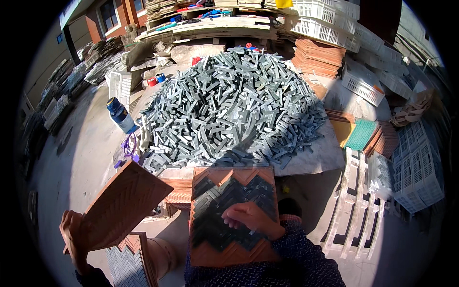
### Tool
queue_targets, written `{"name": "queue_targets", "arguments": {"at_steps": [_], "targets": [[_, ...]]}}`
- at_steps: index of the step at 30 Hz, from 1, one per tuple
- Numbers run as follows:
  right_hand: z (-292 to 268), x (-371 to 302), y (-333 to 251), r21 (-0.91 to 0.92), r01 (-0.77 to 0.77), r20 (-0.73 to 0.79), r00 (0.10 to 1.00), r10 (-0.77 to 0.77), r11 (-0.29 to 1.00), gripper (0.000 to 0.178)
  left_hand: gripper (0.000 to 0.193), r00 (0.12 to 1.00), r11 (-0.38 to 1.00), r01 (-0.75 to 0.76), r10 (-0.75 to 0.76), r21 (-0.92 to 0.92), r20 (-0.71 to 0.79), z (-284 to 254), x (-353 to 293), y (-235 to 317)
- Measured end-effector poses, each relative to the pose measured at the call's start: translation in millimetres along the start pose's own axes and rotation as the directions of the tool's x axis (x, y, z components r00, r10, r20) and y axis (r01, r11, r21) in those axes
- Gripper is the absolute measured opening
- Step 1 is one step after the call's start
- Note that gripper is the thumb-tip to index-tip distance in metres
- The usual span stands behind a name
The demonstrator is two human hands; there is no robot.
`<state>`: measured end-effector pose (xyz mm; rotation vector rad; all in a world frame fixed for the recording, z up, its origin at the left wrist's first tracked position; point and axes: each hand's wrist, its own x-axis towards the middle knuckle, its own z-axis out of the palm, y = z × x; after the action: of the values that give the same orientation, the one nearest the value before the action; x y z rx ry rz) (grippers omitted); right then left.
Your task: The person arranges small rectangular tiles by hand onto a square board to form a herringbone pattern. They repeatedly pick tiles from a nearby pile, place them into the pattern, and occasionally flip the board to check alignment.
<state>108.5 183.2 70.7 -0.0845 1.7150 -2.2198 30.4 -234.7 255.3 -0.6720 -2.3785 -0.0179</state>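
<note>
My left hand (74, 232) grips the edge of a brown herringbone-grooved tray (126, 203), tilted up at the left with no tiles showing in its grooves. On my lap lies a second brown tray (229, 258), its middle filled with dark green-grey tile strips (215, 201) in a zigzag. Bare grooves show at its top and bottom ends. Over these strips is my right hand (251, 217), fingers curled in; whatever they may hold is hidden. Beneath the raised tray, another tray (126, 265) of lighter grey herringbone strips rests at the lower left, beside a round bucket-like stand (160, 256).
A large heap of loose grey stone strips (234, 105) covers the table ahead. Left of it stands a blue bottle (120, 115). At the right are a pale slatted pallet (356, 205), white crates (416, 165) and a green-topped stack (361, 135). Brown trays (318, 57) are piled behind.
</note>
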Motion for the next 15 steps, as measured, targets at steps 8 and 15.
{"name": "queue_targets", "arguments": {"at_steps": [8, 15], "targets": [[35.9, 44.0, -19.4, 0.585, -0.131, 0.326, 0.942, -0.084, 0.8, 0.056, 0.023, 0.979, 0.995, 0.071, -0.082, -0.066, -0.184, -36.6, 18.8, 22.5], [10.5, 49.9, -0.6, -0.16, 0.451, -0.175, 0.862, -0.475, 0.878, 0.054, 0.015, 0.894, 0.498, 0.332, -0.436, -0.801, 0.099, 7.9, 57.9, 15.1]]}}
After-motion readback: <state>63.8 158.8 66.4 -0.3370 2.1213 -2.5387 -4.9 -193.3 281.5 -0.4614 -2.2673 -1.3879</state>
